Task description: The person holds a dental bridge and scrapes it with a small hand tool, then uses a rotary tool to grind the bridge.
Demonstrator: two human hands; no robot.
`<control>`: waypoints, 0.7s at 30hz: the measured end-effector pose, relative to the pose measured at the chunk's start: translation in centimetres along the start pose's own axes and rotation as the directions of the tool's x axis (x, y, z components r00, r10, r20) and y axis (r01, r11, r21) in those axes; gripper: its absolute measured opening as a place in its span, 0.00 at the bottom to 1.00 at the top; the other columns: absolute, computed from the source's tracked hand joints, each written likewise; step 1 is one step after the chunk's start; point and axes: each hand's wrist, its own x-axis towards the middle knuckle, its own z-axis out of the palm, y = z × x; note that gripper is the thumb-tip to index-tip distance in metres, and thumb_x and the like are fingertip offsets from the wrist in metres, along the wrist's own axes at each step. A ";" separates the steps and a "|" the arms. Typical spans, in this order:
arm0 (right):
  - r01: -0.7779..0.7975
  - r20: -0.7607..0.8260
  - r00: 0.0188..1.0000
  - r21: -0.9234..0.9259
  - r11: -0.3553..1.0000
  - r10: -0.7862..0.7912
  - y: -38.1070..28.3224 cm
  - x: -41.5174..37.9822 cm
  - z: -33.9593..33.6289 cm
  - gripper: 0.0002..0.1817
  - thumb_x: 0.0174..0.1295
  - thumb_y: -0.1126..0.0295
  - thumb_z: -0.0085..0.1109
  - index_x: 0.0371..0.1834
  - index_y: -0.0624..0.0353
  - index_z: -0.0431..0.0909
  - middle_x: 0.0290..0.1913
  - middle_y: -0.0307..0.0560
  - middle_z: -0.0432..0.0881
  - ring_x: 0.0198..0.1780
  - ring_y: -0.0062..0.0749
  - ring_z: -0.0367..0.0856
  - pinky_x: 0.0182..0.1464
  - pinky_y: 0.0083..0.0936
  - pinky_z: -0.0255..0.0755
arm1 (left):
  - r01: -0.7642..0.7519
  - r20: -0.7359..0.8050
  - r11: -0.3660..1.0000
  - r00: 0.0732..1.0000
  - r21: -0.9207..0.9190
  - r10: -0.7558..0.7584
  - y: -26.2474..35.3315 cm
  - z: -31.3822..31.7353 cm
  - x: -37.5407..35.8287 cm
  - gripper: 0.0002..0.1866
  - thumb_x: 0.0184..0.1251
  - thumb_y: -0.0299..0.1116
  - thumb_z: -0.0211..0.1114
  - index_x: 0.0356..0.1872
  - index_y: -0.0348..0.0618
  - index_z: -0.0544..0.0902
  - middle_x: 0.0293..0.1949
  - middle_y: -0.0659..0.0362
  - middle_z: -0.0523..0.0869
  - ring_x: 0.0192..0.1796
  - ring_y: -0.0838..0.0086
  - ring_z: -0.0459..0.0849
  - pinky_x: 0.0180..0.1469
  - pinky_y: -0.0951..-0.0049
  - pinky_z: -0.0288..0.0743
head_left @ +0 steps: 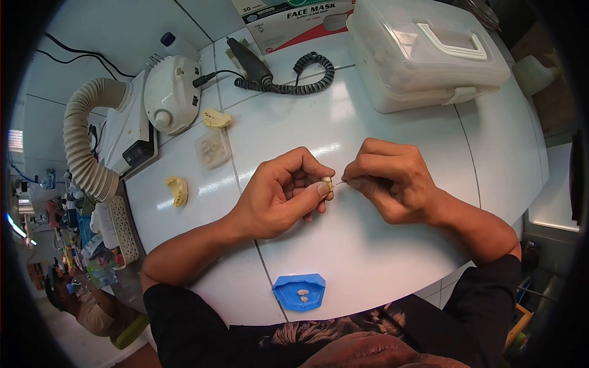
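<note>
Between its thumb and fingertips, my left hand (pixel 276 196) grips a small cream-coloured dental piece (pixel 329 181), mostly covered by the fingers. Close on the right, my right hand (pixel 396 178) pinches a thin pointed tool (pixel 340 182), its tip right at the piece; the rest of the tool is hidden in the fingers. Nearer my body, a blue dental case (pixel 316 298) lies on the table with tooth-like pieces (pixel 304 292) in it.
Yellow dental casts (pixel 177 191) and a clear tub (pixel 213 148) lie left. Behind stand a white control unit (pixel 173 95), a black handpiece (pixel 248 61) with coiled cord, a face mask box (pixel 300 27) and a translucent case (pixel 423 55). A ribbed hose (pixel 83 129) arches left; another person (pixel 89 300) sits beyond.
</note>
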 end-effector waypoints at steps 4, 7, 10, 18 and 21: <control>0.025 0.015 1.000 0.021 0.999 -0.025 -0.1 -0.1 0.2 0.06 0.62 0.84 0.69 0.39 0.61 0.87 0.33 0.46 0.81 0.28 0.40 0.81 0.31 0.35 0.73 | -0.033 0.012 0.999 0.999 0.004 0.033 -0.3 0.0 0.0 0.08 0.85 0.26 0.64 0.57 0.35 0.81 0.45 0.56 0.90 0.41 0.82 0.89 0.34 0.81 0.80; 0.000 0.032 0.999 -0.059 0.998 0.002 -0.1 -0.1 0.1 0.07 0.62 0.84 0.70 0.40 0.62 0.87 0.33 0.46 0.81 0.29 0.40 0.82 0.32 0.34 0.73 | -0.022 0.017 1.000 1.000 0.000 0.022 -0.1 -0.1 0.0 0.08 0.85 0.26 0.64 0.57 0.35 0.81 0.45 0.57 0.90 0.41 0.82 0.89 0.34 0.81 0.80; -0.006 0.013 1.000 -0.053 0.999 0.007 0.1 -0.1 0.0 0.07 0.61 0.84 0.71 0.41 0.62 0.88 0.33 0.46 0.82 0.29 0.40 0.82 0.32 0.34 0.74 | -0.019 0.011 1.000 1.000 0.006 0.019 -0.2 0.0 0.1 0.08 0.85 0.26 0.64 0.57 0.36 0.81 0.45 0.57 0.90 0.41 0.82 0.89 0.34 0.81 0.80; 0.007 0.006 1.000 0.010 1.000 -0.007 -0.1 0.0 0.1 0.06 0.62 0.83 0.71 0.40 0.61 0.87 0.34 0.47 0.82 0.30 0.40 0.83 0.33 0.34 0.74 | -0.026 0.011 0.999 1.000 0.022 0.026 0.0 0.0 0.1 0.07 0.85 0.25 0.64 0.56 0.36 0.81 0.45 0.57 0.90 0.41 0.82 0.89 0.34 0.82 0.80; 0.005 0.015 1.000 0.008 1.000 -0.005 -0.1 -0.1 0.1 0.06 0.63 0.83 0.71 0.40 0.61 0.87 0.34 0.47 0.82 0.30 0.40 0.83 0.33 0.34 0.74 | -0.027 0.014 0.999 1.000 0.021 0.027 0.0 0.1 0.1 0.07 0.84 0.25 0.64 0.56 0.36 0.81 0.44 0.57 0.90 0.41 0.82 0.89 0.34 0.81 0.80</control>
